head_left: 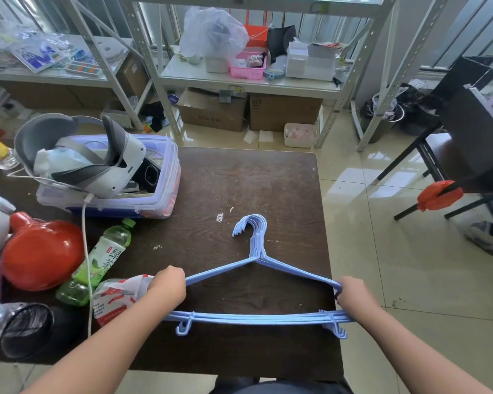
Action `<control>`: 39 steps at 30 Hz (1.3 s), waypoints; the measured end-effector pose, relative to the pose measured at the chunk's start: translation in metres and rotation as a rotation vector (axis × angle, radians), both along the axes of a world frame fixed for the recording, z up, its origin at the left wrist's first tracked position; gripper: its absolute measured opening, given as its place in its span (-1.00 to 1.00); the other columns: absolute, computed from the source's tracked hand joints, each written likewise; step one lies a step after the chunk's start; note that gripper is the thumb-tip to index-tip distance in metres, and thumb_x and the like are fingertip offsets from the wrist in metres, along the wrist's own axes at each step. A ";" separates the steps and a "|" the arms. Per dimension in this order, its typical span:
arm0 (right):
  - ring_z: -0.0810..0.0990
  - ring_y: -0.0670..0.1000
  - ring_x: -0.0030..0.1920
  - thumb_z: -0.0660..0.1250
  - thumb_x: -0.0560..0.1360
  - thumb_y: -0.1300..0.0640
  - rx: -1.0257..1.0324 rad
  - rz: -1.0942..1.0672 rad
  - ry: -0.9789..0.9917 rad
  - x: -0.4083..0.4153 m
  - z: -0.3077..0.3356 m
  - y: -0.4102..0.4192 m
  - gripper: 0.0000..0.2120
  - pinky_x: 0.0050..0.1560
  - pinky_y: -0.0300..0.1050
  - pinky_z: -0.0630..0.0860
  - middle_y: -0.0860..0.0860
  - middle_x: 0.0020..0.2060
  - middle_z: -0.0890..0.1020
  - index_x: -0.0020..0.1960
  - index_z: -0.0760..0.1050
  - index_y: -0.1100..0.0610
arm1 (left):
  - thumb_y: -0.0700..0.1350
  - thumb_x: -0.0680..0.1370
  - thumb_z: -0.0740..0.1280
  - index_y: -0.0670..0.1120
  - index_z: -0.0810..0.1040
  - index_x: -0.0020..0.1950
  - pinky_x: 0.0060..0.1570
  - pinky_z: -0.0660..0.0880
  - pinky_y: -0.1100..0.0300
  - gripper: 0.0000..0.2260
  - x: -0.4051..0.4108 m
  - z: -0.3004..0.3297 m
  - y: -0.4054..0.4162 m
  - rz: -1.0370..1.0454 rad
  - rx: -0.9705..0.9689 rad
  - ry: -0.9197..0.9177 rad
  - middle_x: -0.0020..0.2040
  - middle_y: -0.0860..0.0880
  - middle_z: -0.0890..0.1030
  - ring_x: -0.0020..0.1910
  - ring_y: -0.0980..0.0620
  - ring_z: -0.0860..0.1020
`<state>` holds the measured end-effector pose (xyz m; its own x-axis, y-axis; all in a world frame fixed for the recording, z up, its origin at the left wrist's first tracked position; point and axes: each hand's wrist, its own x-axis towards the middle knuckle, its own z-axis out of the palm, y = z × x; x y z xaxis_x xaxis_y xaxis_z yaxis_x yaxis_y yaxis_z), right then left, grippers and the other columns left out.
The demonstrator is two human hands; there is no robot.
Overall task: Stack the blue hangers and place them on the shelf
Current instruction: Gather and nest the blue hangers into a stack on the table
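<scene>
Several light blue hangers lie stacked together over the dark wooden table, hooks pointing away from me. My left hand grips the stack's left corner. My right hand grips its right corner. The hooks nest closely at the top. The white metal shelf stands beyond the table's far edge, its middle board crowded with items.
A plastic box with a white headset sits at the table's back left. A green tea bottle, a red jug and a snack bag lie left of the hangers. Cardboard boxes stand under the shelf. A black chair is to the right.
</scene>
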<state>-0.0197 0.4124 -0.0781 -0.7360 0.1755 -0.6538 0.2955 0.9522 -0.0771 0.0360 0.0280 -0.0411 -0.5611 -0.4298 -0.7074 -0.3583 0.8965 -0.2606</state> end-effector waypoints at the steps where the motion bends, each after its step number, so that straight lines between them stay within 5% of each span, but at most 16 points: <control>1: 0.61 0.12 -0.17 0.25 0.46 0.27 -0.002 0.002 -0.011 -0.001 -0.001 0.001 -0.86 -0.24 -0.11 0.50 0.08 -0.18 0.62 -0.14 0.53 0.08 | -0.16 0.51 0.35 -0.10 0.53 0.28 -0.01 0.56 0.15 -0.67 0.000 0.000 0.001 0.001 -0.006 0.008 0.12 -0.07 0.62 0.09 -0.04 0.61; 21: 0.60 0.09 -0.16 0.24 0.48 0.28 0.012 0.093 -0.071 -0.007 -0.002 0.002 -0.84 -0.33 -0.18 0.43 0.00 -0.30 0.53 -0.04 0.56 0.12 | -0.19 0.50 0.35 -0.06 0.55 0.17 -0.05 0.55 0.13 -0.76 0.006 -0.001 -0.014 -0.074 -0.025 0.018 0.10 -0.07 0.61 0.08 -0.06 0.61; 24: 0.57 0.07 -0.05 0.29 0.48 0.24 -0.043 0.071 -0.037 -0.012 0.001 -0.001 -0.63 -0.14 -0.18 0.50 0.06 0.03 0.62 0.29 0.48 0.13 | -0.14 0.50 0.36 -0.05 0.52 0.13 -0.14 0.52 0.15 -0.79 0.006 -0.001 -0.016 -0.046 0.022 0.063 0.09 -0.06 0.60 0.03 -0.03 0.60; 27: 0.57 0.07 0.05 0.38 0.43 0.22 -0.138 0.007 0.049 -0.014 0.011 -0.003 -0.48 -0.06 -0.15 0.50 0.10 0.22 0.57 0.36 0.36 0.11 | -0.11 0.53 0.34 -0.01 0.49 0.04 -0.19 0.49 0.16 -0.89 0.007 -0.001 -0.015 -0.035 0.058 0.136 0.03 -0.04 0.60 -0.05 -0.01 0.58; 31: 0.57 0.04 -0.12 0.42 0.41 0.07 -0.086 -0.087 -0.015 -0.004 0.023 0.000 -0.63 -0.20 -0.15 0.49 0.06 -0.01 0.60 0.17 0.44 0.11 | -0.12 0.56 0.29 -0.01 0.53 0.09 -0.08 0.51 0.14 -0.88 0.007 -0.003 -0.017 0.002 0.122 0.093 0.04 -0.04 0.58 -0.03 -0.01 0.58; 34: 0.54 0.05 -0.29 0.35 0.44 0.09 -0.143 -0.287 -0.124 0.014 0.021 0.007 -0.82 -0.33 -0.16 0.49 0.08 -0.26 0.55 -0.08 0.48 0.20 | -0.10 0.56 0.29 0.01 0.58 0.00 -0.19 0.47 0.17 -0.91 0.015 -0.010 -0.021 0.101 0.150 0.228 -0.11 0.00 0.57 -0.12 0.01 0.56; 39: 0.56 0.11 -0.28 0.28 0.46 0.27 -0.422 -0.590 -0.065 0.032 0.008 0.017 -0.85 -0.23 -0.06 0.54 0.17 -0.28 0.57 -0.03 0.57 0.30 | -0.03 0.52 0.37 -0.03 0.54 0.06 -0.19 0.47 0.19 -0.84 0.028 -0.010 -0.019 0.176 0.045 0.236 -0.02 -0.03 0.62 -0.03 -0.01 0.60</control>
<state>0.0123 0.4292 -0.0702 -0.5540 0.2547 -0.7926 0.7671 0.5261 -0.3672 0.0641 0.0087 -0.0514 -0.6315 -0.5067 -0.5869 -0.5555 0.8237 -0.1135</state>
